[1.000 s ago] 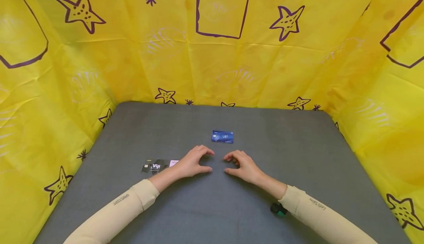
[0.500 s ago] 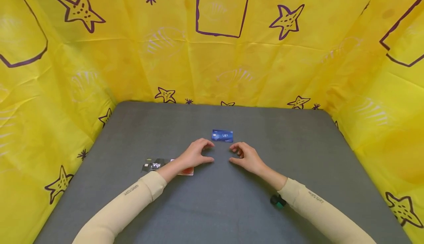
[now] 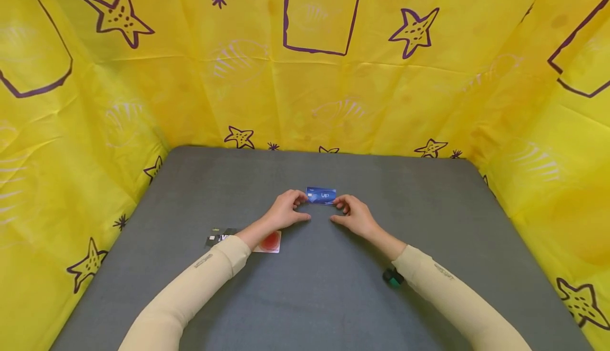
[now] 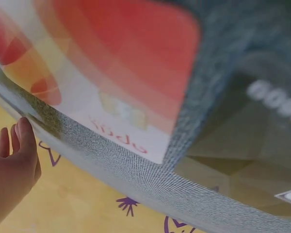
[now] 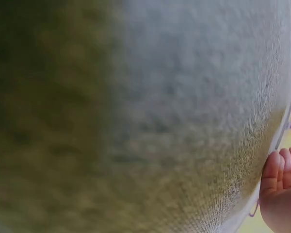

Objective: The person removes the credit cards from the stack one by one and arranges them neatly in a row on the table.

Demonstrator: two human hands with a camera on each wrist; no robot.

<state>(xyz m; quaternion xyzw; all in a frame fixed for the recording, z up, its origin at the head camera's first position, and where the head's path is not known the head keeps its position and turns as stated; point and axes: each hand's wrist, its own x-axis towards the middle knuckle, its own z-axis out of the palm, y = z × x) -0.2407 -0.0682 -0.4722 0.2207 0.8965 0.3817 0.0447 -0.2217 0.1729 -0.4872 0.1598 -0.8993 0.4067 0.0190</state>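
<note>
A blue card marked VIP (image 3: 321,195) lies on the grey table. My left hand (image 3: 285,210) is at its left end, fingertips by the card's edge and thumb apart from it. At the card's lower right corner, the fingertips of my right hand (image 3: 356,215) reach its edge, thumb held away below. Neither hand visibly pinches the card; whether the left fingertips touch it is unclear. Under my left forearm lie a black card (image 3: 216,237) and a white card with a red circle (image 3: 270,241), both partly covered. In the left wrist view the red-and-white card (image 4: 131,63) appears large.
Grey cloth covers the table (image 3: 314,298). Yellow fabric (image 3: 305,86) with starfish drawings hangs on the back and both sides. A black and green wrist device (image 3: 393,277) shows beneath the right forearm.
Both hands have moved forward across the table to the blue card, now at its two ends. The left forearm uncovers more of the white-and-red card and covers more of the black one.
</note>
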